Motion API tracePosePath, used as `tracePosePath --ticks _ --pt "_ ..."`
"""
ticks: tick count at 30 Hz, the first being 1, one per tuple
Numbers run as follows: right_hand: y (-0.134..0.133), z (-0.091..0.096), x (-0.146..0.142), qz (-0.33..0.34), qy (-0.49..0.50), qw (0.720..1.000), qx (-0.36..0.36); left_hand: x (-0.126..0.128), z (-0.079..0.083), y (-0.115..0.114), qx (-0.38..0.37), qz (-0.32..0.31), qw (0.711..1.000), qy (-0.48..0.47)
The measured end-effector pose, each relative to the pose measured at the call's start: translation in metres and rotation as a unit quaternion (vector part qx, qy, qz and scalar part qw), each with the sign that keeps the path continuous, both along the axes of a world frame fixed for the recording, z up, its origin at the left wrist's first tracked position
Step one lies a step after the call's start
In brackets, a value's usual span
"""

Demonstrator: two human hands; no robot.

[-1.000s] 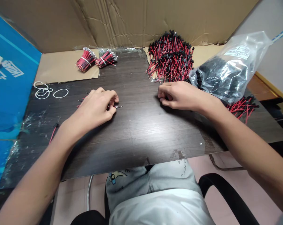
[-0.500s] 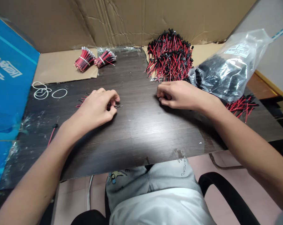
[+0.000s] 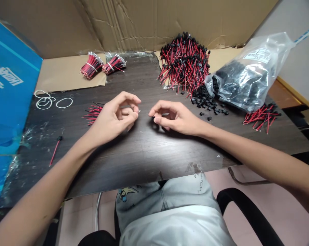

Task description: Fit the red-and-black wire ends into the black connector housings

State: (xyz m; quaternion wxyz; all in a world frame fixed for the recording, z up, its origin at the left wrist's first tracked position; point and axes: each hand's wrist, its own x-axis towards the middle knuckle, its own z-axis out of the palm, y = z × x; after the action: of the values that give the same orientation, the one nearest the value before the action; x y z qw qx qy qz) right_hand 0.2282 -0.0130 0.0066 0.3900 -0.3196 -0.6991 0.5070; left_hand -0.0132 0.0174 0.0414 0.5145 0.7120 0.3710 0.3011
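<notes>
While both forearms stretch in over the near edge of the dark table, the two hands sit close together at its middle, just apart. Left hand: thumb and forefinger curled toward each other, pinching the metal tip of a thin wire that barely pokes out past the fingertips; the rest of that wire is hidden in the hand. Right hand: fingers pressed together in a pinch, something small and dark at the fingertips, too tiny to name for certain.

Just behind the left hand, toward the left edge, lies a loose fan of red and black wires, flat on the table. Nearer the left edge, a single red wire on its own. White rubber bands lie at the far left. Two banded wire bundles rest at the far edge, partly on cardboard.

Over on the far right, a big heap of wires with black connectors, and in front of it a scatter of small black housings spilling beside a clear plastic bag. Past the bag, at the right edge, a smaller pile of red wires. Blue box stands along the left side.
</notes>
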Motion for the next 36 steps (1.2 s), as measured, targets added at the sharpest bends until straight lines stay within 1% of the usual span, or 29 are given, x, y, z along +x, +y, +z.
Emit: tracePosePath --ticks 2,4,8,11,15,19,28,36 --pt "-0.001 -0.008 -0.006 0.006 0.037 0.999 -0.024 0.003 -0.002 -0.001 -0.047 -0.019 0.998 -0.021" --pt "-0.001 -0.013 -0.009 0.007 0.067 0.997 -0.044 0.006 -0.005 -0.002 -0.075 -0.033 0.996 -0.035" --pt "0.001 -0.014 -0.009 0.011 0.120 0.991 -0.061 0.009 -0.011 -0.004 -0.100 -0.046 0.993 -0.054" --pt "0.001 -0.013 -0.009 0.028 0.135 0.988 -0.068 0.010 -0.014 -0.003 -0.111 -0.046 0.991 -0.057" --pt "0.002 -0.012 -0.010 0.034 0.154 0.984 -0.083 0.010 -0.016 -0.001 -0.118 -0.030 0.990 -0.072" --pt "0.004 -0.013 -0.009 0.036 0.142 0.984 -0.099 0.010 -0.016 0.000 -0.117 -0.022 0.990 -0.074" --pt "0.008 -0.013 -0.008 0.040 0.147 0.982 -0.108 0.013 -0.012 -0.004 -0.130 -0.008 0.987 -0.092" --pt "0.008 -0.014 -0.008 0.056 0.157 0.981 -0.097 0.013 -0.012 -0.006 -0.132 -0.023 0.985 -0.111"
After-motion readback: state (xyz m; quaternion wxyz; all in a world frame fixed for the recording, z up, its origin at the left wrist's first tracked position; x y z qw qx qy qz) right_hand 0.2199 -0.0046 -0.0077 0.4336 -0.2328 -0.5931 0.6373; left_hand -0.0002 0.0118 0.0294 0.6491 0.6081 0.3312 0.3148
